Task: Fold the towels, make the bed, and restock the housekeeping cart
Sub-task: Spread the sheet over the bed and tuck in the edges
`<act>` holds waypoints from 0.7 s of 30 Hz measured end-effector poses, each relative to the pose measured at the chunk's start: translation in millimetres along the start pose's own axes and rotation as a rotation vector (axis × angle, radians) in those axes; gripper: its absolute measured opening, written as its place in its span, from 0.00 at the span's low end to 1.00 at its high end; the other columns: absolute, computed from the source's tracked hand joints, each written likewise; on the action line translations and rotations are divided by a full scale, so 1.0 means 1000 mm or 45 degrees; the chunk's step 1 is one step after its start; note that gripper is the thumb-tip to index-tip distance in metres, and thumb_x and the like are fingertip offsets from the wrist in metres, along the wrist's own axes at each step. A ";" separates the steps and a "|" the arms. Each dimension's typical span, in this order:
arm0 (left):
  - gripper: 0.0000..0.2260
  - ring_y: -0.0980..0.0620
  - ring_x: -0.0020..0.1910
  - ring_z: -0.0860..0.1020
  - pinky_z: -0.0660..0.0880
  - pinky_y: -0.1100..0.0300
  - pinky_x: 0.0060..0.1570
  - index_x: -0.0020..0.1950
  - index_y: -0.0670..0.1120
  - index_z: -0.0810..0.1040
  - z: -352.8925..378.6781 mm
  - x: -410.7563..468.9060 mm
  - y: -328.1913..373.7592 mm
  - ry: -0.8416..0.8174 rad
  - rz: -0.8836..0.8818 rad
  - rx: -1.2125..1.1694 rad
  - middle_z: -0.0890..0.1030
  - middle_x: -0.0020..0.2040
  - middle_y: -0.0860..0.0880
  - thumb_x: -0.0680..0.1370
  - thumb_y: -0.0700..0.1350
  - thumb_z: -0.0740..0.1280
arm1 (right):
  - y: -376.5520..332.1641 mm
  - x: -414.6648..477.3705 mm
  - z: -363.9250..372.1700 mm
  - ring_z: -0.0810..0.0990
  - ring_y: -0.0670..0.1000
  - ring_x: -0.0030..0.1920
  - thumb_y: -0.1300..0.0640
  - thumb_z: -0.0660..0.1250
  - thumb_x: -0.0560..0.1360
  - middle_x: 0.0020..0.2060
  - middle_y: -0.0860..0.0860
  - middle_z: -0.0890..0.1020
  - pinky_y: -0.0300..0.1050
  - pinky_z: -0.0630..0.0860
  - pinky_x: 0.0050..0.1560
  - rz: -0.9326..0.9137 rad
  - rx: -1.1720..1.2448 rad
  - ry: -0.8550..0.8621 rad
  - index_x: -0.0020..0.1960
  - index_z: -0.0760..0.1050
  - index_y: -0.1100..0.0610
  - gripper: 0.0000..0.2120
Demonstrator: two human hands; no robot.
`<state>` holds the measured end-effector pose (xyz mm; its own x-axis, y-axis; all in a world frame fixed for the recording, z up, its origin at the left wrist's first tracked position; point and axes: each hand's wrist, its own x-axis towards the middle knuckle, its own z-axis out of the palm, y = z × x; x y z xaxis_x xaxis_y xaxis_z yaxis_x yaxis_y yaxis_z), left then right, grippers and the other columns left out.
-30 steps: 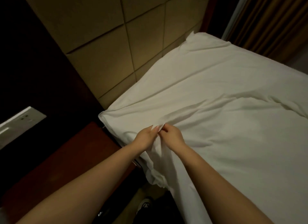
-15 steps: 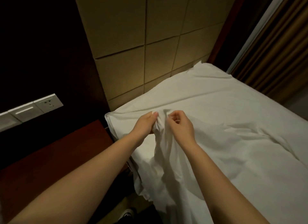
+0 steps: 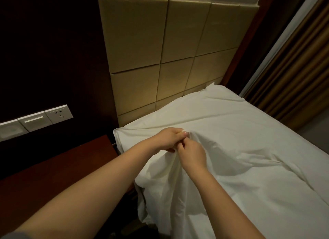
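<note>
A white bed sheet covers the bed, creased and loose along the near left side, where it hangs over the mattress edge. Both my hands meet near the head-end left corner of the bed. My left hand pinches a raised fold of the sheet between thumb and fingers. Just below and to the right of it, my right hand grips the same fold with curled fingers. The gathered cloth falls from the hands toward the floor.
A padded tan headboard stands behind the bed. A dark red nightstand sits left of the bed, below a wall panel with switches and a socket. Brown curtains hang at the right.
My view has lifted, showing more headboard and the switch panel. My hands have kept hold of the sheet fold and drawn closer together, the right hand now just below the left.
</note>
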<state>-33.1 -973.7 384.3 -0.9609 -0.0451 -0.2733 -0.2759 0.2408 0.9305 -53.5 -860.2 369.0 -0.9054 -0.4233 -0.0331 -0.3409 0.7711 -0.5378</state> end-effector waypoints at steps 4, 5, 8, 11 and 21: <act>0.08 0.58 0.38 0.73 0.71 0.63 0.41 0.53 0.54 0.75 -0.020 0.001 -0.007 -0.031 0.040 -0.065 0.76 0.39 0.55 0.82 0.50 0.57 | -0.004 0.015 0.013 0.71 0.51 0.33 0.56 0.58 0.78 0.28 0.50 0.74 0.45 0.65 0.34 0.076 0.566 0.110 0.31 0.70 0.55 0.16; 0.07 0.58 0.41 0.74 0.71 0.63 0.42 0.56 0.56 0.74 -0.025 0.002 -0.014 -0.039 0.035 -0.084 0.77 0.43 0.56 0.82 0.51 0.58 | -0.003 0.020 0.015 0.71 0.50 0.32 0.58 0.60 0.78 0.27 0.50 0.73 0.45 0.67 0.35 0.122 0.683 0.155 0.30 0.69 0.55 0.17; 0.07 0.53 0.46 0.74 0.70 0.60 0.45 0.54 0.52 0.75 -0.039 0.005 -0.043 -0.186 -0.040 0.055 0.77 0.46 0.51 0.79 0.52 0.63 | -0.001 0.033 0.015 0.69 0.48 0.29 0.60 0.61 0.79 0.24 0.50 0.73 0.45 0.67 0.37 0.229 0.896 0.266 0.29 0.69 0.57 0.19; 0.06 0.54 0.41 0.73 0.68 0.61 0.45 0.41 0.48 0.76 -0.048 0.010 -0.074 -0.296 -0.100 0.218 0.75 0.39 0.51 0.77 0.47 0.66 | 0.002 0.048 0.015 0.69 0.49 0.28 0.59 0.60 0.79 0.20 0.46 0.72 0.46 0.67 0.38 0.319 0.984 0.388 0.28 0.68 0.56 0.20; 0.08 0.57 0.36 0.71 0.66 0.61 0.39 0.37 0.43 0.72 -0.063 0.018 -0.122 -0.109 0.009 0.217 0.73 0.35 0.51 0.70 0.47 0.64 | 0.016 0.059 0.031 0.77 0.53 0.42 0.59 0.59 0.77 0.35 0.48 0.78 0.50 0.74 0.48 0.625 0.858 0.531 0.38 0.75 0.53 0.12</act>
<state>-18.1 -1065.2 281.9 -0.9552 0.0377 -0.2936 -0.2545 0.4016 0.8797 -104.6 -888.0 332.2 -0.9714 0.1827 -0.1517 0.2052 0.3242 -0.9235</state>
